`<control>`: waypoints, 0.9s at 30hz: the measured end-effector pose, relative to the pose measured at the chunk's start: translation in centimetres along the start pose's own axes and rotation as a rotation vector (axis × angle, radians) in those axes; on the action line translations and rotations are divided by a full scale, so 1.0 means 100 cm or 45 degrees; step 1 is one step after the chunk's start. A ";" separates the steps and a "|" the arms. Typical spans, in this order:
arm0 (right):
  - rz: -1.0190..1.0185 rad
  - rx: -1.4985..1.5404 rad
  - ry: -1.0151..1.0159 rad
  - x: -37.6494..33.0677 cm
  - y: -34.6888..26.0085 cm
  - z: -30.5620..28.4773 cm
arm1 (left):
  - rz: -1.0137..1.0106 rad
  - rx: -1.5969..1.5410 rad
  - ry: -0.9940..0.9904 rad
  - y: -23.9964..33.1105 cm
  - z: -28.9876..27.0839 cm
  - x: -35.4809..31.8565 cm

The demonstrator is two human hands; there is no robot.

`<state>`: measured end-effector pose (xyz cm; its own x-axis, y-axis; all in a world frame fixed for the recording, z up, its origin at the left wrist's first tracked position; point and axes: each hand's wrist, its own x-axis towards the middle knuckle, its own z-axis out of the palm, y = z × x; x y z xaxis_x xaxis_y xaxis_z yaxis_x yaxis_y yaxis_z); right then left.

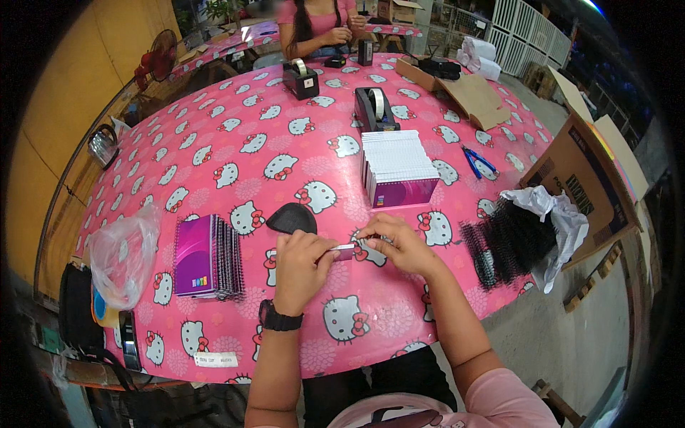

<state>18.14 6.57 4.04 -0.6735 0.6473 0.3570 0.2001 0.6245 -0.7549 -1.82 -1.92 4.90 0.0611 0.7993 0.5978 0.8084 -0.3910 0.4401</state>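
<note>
- Left hand (300, 260) and right hand (396, 242), centre of frame: both pinch a small purple-covered notebook (344, 251) just above the pink cat-patterned surface (250, 121).
- Best handling, as judged: grip both ends evenly, keeping the edges square.
- Left: stack of purple spiral-bound notebooks (207, 257).
- Upper centre: unbound white pads (398, 167).

A pink table (235, 128) with a cartoon-cat print fills the view. A yellow wall (64, 93) and a standing fan (158, 55) are seen far left; grey concrete floor (571, 342) and white fencing (528, 28) lie right.
</note>
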 end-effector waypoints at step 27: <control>0.144 0.044 -0.121 -0.002 -0.018 0.002 | -0.015 0.047 -0.009 0.007 0.002 -0.002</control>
<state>17.80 5.24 5.26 -0.7123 0.6678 0.2160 0.2553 0.5332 -0.8065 -1.19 -2.28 4.97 0.0558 0.8071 0.5878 0.8301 -0.3647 0.4219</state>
